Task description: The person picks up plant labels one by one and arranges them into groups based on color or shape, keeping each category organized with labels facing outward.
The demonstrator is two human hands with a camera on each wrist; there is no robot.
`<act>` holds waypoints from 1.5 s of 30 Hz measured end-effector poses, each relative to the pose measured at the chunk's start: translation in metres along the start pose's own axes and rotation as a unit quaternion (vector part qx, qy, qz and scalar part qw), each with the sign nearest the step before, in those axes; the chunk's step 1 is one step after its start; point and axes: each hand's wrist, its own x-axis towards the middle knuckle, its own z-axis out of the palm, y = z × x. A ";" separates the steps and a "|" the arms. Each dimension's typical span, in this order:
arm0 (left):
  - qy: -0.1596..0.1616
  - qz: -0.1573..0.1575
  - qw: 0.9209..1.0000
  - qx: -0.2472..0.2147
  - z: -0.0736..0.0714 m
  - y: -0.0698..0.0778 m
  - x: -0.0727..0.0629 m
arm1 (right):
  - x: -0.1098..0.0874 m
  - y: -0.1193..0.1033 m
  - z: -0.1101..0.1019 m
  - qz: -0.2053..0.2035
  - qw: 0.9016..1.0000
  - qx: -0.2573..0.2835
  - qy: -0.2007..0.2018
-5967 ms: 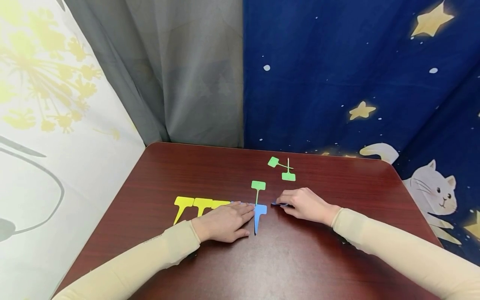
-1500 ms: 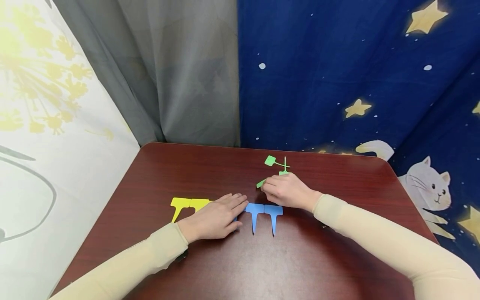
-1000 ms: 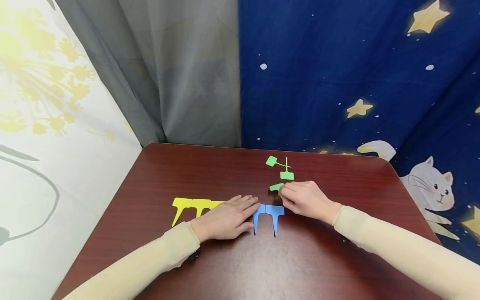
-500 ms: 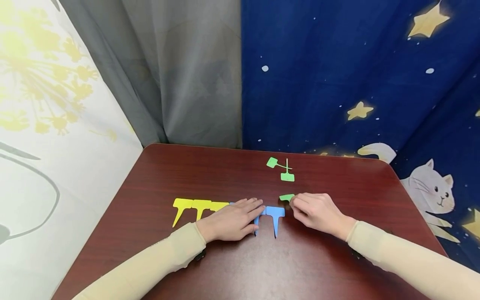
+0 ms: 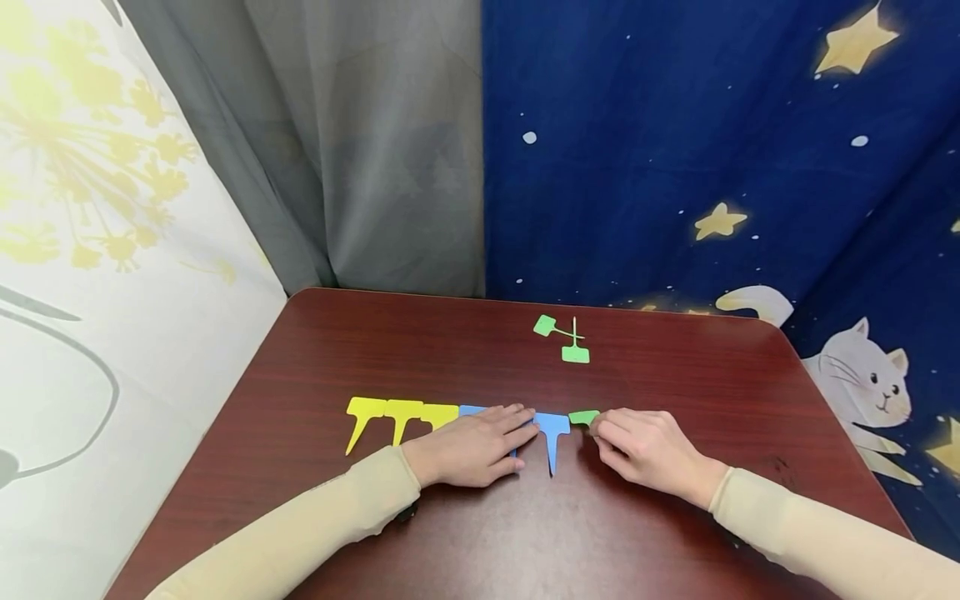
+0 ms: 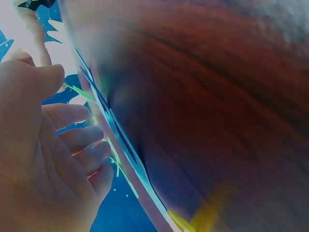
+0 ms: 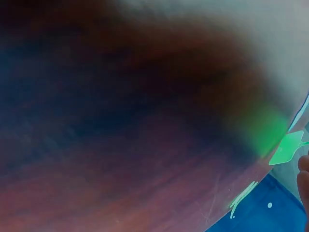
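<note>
My right hand pinches a green T-shaped plant label by its stem side, with its head just right of the last blue label in a row. In the right wrist view the green label's head shows beside the fingertips. My left hand lies with extended fingers over the row, covering much of the blue labels there. Three yellow labels form the row's left end, stems pointing toward me. The left wrist view shows the left hand close over the blue labels.
Farther back on the brown table lie two more green labels, one tilted and one with its stem pointing away; their stems cross. Grey and blue starry curtains hang behind the table edge.
Six seconds ago my right hand held a blue label; that one now ends the row. The right hand then picked up the nearest green label and brought it forward and right to the row's end.
</note>
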 end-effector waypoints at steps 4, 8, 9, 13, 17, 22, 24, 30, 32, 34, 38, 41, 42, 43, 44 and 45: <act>-0.010 -0.005 1.000 -0.005 0.000 0.001 0.001 | -0.005 -0.004 0.002 -0.001 1.000 0.006 -0.017; -0.015 -0.008 1.000 -0.009 -0.001 0.002 0.002 | -0.009 -0.005 0.003 -0.011 0.999 0.024 -0.026; -0.016 -0.008 1.000 -0.008 -0.001 0.002 0.002 | -0.010 -0.006 0.003 -0.013 0.999 0.028 -0.028; -0.019 -0.006 1.000 -0.006 0.000 0.002 0.003 | -0.013 -0.007 0.004 -0.027 0.998 0.043 -0.038; -0.019 -0.005 1.000 -0.001 0.001 0.003 0.004 | -0.014 -0.008 0.004 -0.035 0.996 0.048 -0.062; -0.020 -0.002 1.000 0.005 0.002 0.003 0.005 | -0.014 -0.007 0.005 -0.044 0.994 0.041 -0.087; -0.021 -0.002 1.000 0.006 0.002 0.002 0.005 | -0.015 -0.007 0.005 -0.045 0.994 0.041 -0.093; -0.025 -0.004 1.000 0.006 0.002 0.004 0.005 | -0.016 -0.006 0.006 -0.044 0.992 0.037 -0.110; -0.025 -0.003 1.000 0.007 0.002 0.004 0.005 | -0.017 -0.006 0.006 -0.045 0.992 0.031 -0.114; -0.026 -0.004 1.000 0.009 0.002 0.004 0.005 | -0.017 -0.005 0.006 -0.045 0.992 0.025 -0.118; -0.029 -0.004 0.999 0.011 0.002 0.005 0.005 | -0.017 -0.006 0.004 -0.040 0.991 0.025 -0.122; -0.030 -0.003 0.999 0.011 0.001 0.005 0.005 | -0.016 -0.005 0.003 -0.024 0.992 0.031 -0.119; -0.030 -0.004 0.999 0.011 0.001 0.005 0.005 | -0.016 -0.005 0.002 -0.014 0.992 0.031 -0.120; -0.030 -0.003 1.000 0.009 0.001 0.005 0.006 | -0.016 -0.005 0.001 -0.002 0.992 0.030 -0.122; -0.030 -0.003 1.000 0.007 0.001 0.005 0.006 | -0.016 -0.004 0.001 0.011 0.992 0.028 -0.125; -0.029 -0.003 1.000 0.006 0.001 0.005 0.006 | -0.017 -0.003 0.001 0.024 0.991 0.024 -0.131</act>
